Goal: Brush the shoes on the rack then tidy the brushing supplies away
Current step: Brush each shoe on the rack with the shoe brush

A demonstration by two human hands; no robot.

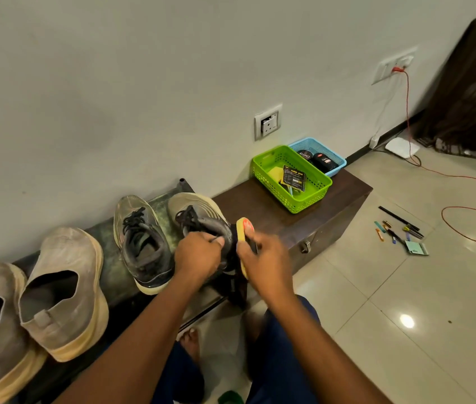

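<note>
Two grey laced sneakers stand on the low dark rack [108,275]. My left hand [199,255] grips the heel collar of the right sneaker [199,214]. Against that shoe's outer heel side, my right hand [266,258] holds a yellow shoe brush [242,228] with a red label. The left sneaker [140,240] sits beside it, untouched. A pair of beige slip-on shoes [62,290] rests further left on the rack. A green basket [292,177] with a yellow cloth and a black packet, and a blue basket [318,153] with dark polish tins, stand on the brown trunk [295,217].
A wall runs behind the rack with a socket plate [267,122]. An orange cable [470,196] loops over the tiled floor at right. Pens and small items [400,231] lie scattered on the floor near the trunk. A dark covered object [473,88] stands in the far right corner.
</note>
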